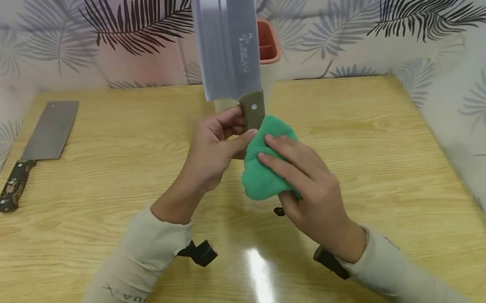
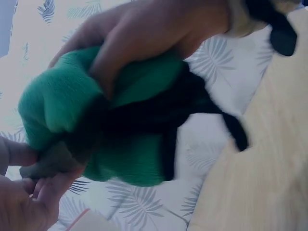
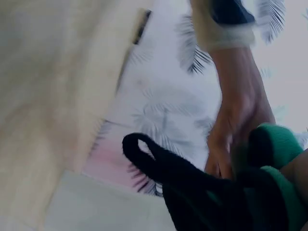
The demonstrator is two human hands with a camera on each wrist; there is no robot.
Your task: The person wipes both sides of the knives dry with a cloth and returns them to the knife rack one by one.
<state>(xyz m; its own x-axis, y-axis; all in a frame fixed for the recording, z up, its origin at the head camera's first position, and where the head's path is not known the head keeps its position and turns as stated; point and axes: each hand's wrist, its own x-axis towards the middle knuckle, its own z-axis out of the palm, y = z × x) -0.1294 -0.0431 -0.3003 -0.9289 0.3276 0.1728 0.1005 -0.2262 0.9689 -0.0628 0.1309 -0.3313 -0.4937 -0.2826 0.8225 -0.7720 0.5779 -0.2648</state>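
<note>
A large cleaver [image 1: 226, 34] points blade up in the head view, its brown riveted handle [image 1: 253, 111] below. My left hand [image 1: 212, 148] holds that handle between thumb and fingers. My right hand [image 1: 316, 190] grips a green cloth [image 1: 265, 174] around the lower handle, which the cloth hides. In the left wrist view the green cloth [image 2: 62, 96] shows black trim, and part of the handle [image 2: 55, 161] sits between the left fingers. A black loop [image 3: 139, 149] hangs from the cloth in the right wrist view. Both wrist views are blurred.
A second cleaver [image 1: 53, 130] with a worn dark handle lies on the wooden table [image 1: 128, 131] at the left. Behind the raised blade stands a pale container with an orange rim [image 1: 271, 41]. Leaf-patterned fabric [image 1: 320, 6] surrounds the table.
</note>
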